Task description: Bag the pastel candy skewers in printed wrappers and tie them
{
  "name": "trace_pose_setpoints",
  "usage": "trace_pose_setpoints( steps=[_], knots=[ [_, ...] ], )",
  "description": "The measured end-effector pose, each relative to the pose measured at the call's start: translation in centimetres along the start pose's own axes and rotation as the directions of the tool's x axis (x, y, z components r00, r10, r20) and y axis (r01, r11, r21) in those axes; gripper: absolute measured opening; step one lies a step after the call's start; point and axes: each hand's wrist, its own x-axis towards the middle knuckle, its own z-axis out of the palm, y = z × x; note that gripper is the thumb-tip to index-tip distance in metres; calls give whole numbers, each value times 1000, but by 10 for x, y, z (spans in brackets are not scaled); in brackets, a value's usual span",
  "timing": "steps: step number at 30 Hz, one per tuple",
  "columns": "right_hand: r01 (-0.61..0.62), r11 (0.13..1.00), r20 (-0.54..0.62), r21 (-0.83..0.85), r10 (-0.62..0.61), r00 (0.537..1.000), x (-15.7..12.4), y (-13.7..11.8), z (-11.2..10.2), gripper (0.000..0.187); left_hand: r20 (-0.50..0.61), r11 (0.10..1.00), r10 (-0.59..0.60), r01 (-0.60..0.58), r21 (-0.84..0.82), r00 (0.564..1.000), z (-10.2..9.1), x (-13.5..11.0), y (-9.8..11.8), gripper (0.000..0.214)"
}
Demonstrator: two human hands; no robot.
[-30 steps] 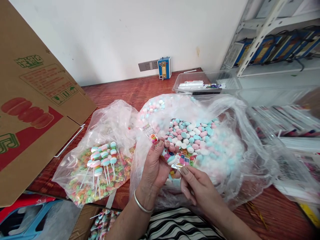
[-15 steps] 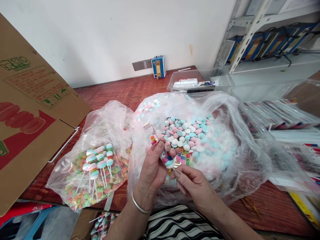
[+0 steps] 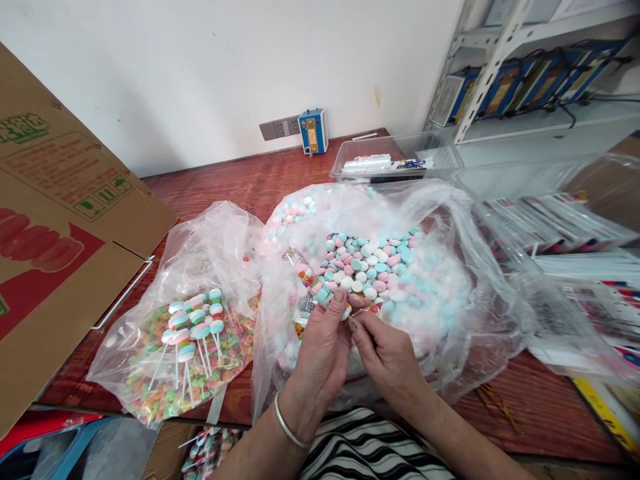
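My left hand (image 3: 325,343), with a silver bangle at the wrist, is closed on a clear printed candy wrapper (image 3: 306,308). Its printed end sticks out up and to the left, with coloured candy showing through. My right hand (image 3: 387,347) pinches at the lower end of the wrapped candy; fingers hide most of that spot, where a thin stick seems to be. Beneath both hands lies a big open plastic bag of pink, white and blue round candies (image 3: 373,267). Left of them, several candy lollipops (image 3: 193,323) on white sticks rest on a bag of small coloured candy rings (image 3: 160,393).
A cardboard box (image 3: 70,220) stands at the left. At the back are a clear plastic tray (image 3: 440,157) and a small blue device (image 3: 313,132) by the wall. Clear bins with stacked printed packets (image 3: 560,220) fill the right side, below a metal shelf (image 3: 493,80).
My left hand has turned, so the wrapper now points up-left and more of it shows above the thumb. My right hand stays at its lower end, slightly higher. The view has shifted slightly.
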Motion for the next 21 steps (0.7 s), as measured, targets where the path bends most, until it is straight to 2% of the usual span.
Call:
trace_pose_setpoints(
  steps=[2, 4, 7, 8, 10, 12, 14, 17, 21],
  knots=[
    [-152, 970, 79, 189, 139, 987, -2, 0, -2, 29, 16, 999, -3, 4, -38, 1000, -4, 4, 7, 23],
    [-279, 888, 181, 366, 226, 957, -5, 1, -3, 33, 23, 993, 21, -19, -115, 1000, -7, 11, 18, 22],
    [-448, 697, 367, 560, 276, 888, -8, 2, -1, 38, 8, 979, 32, -29, -203, 999, -6, 21, 31, 10],
    [-465, 672, 391, 576, 273, 879, -8, 2, 0, 38, -12, 975, 21, -23, -220, 1000, -5, 23, 35, 10],
    [-413, 742, 349, 528, 254, 902, -9, 0, -1, 35, -65, 969, -11, -6, -248, 998, -1, 25, 39, 19],
    [-293, 872, 247, 393, 207, 947, -9, -3, -2, 32, -106, 962, -45, 14, -271, 993, 2, 26, 41, 24],
    [-201, 948, 177, 246, 159, 971, -9, -5, -4, 32, -119, 957, -72, 34, -289, 990, 2, 26, 40, 27],
    [-164, 976, 150, 144, 142, 978, -9, -7, -2, 31, -93, 955, -73, 43, -292, 993, -1, 24, 32, 28],
    [-191, 970, 122, 153, 173, 977, -5, -6, 2, 32, -25, 977, -20, 14, -214, 1000, -5, 16, 14, 16]
  ],
)
